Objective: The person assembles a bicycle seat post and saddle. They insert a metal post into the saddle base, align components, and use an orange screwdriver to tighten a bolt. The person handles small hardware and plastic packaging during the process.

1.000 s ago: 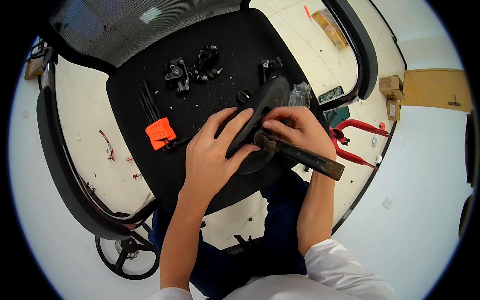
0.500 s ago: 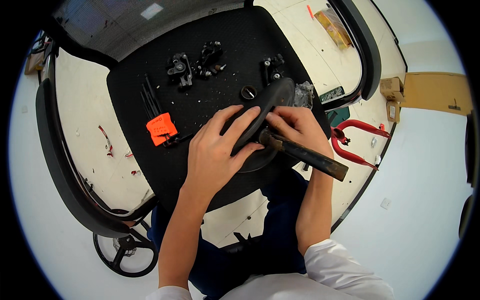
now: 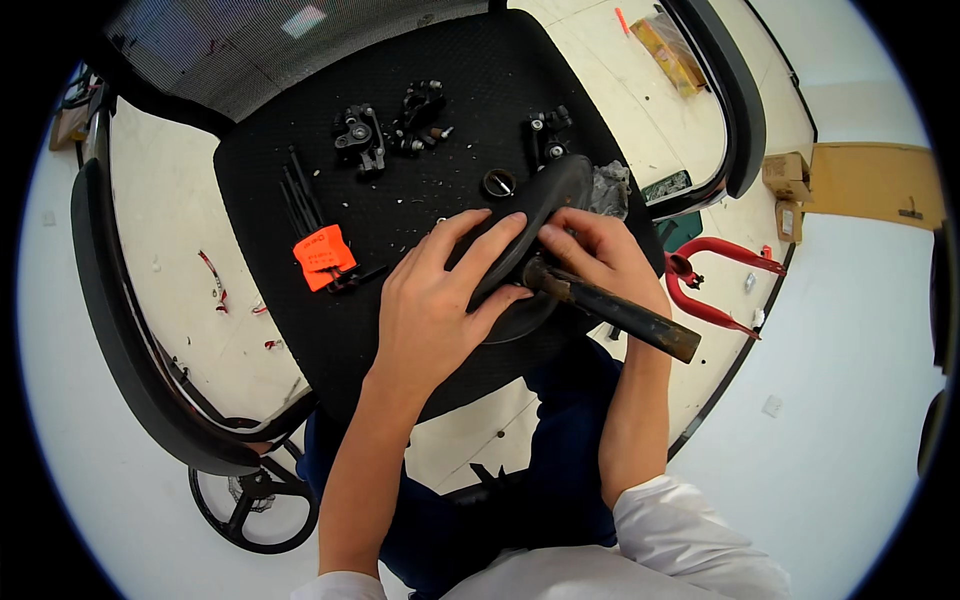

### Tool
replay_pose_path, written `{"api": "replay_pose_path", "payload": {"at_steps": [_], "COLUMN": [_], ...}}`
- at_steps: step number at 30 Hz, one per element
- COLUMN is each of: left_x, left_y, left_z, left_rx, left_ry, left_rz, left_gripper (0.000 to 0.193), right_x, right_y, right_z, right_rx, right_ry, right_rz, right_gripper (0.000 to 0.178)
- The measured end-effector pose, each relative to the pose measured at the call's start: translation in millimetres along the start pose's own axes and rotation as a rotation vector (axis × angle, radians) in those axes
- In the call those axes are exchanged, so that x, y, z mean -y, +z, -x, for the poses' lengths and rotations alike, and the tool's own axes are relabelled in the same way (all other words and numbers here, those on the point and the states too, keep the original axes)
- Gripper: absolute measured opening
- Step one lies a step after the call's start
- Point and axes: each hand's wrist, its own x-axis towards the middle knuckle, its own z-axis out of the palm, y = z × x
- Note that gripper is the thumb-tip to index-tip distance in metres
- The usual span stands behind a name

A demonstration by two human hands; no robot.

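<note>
Left hand (image 3: 428, 300) spread across black curved saddle (image 3: 567, 184), gripping; right hand (image 3: 612, 258) curled, hold unclear. Rusty black metal tube (image 3: 632, 318) juts past fingers; slack grip could let it tip.

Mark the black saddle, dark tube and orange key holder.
Black saddle (image 3: 548, 200): head view, outer cover.
Dark tube (image 3: 622, 314): head view, middle of its length.
Orange key holder (image 3: 323, 258): head view, flat face.

Disc (image 3: 565, 182) between fingers (image 3: 497, 246), rods (image 3: 307, 191) left on chair seat (image 3: 480, 60), fork (image 3: 720, 248) beyond right edge
</note>
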Motion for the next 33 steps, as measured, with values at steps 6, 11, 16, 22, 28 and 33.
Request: {"api": "replay_pose_path", "payload": {"at_steps": [6,11,16,22,28,33], "left_x": [-1.6,-2.8,1.4,1.6,-0.6,-1.1], "left_y": [-2.0,-2.0,0.2,-2.2,-2.6,-3.4], "left_z": [-1.5,-2.8,-1.4,-2.6,-3.8,-3.6], "left_rx": [0.017,0.019,0.01,0.021,0.035,0.03], "left_ry": [-0.031,-0.022,-0.004,-0.013,-0.059,-0.062], "left_rz": [0.015,0.011,0.031,0.044,0.065,0.069], "left_gripper": [0.06,0.061,0.062,0.061,0.061,0.062], "right_x": [-5.7,-2.0,2.5,-3.4,-5.4,11.1], "right_y": [3.0,3.0,1.1,-3.1,-3.5,-4.0], "right_z": [2.5,1.6,-0.4,7.0,-5.8,4.5], "right_rx": [0.024,-0.006,0.022,0.097,0.145,0.068], "right_ry": [-0.082,-0.11,-0.042,-0.069,-0.01,0.065], "right_rz": [-0.114,0.156,0.251,-0.146,-0.03,-0.13], "right_gripper": [0.016,0.015,0.013,0.01,0.011,0.014]}}
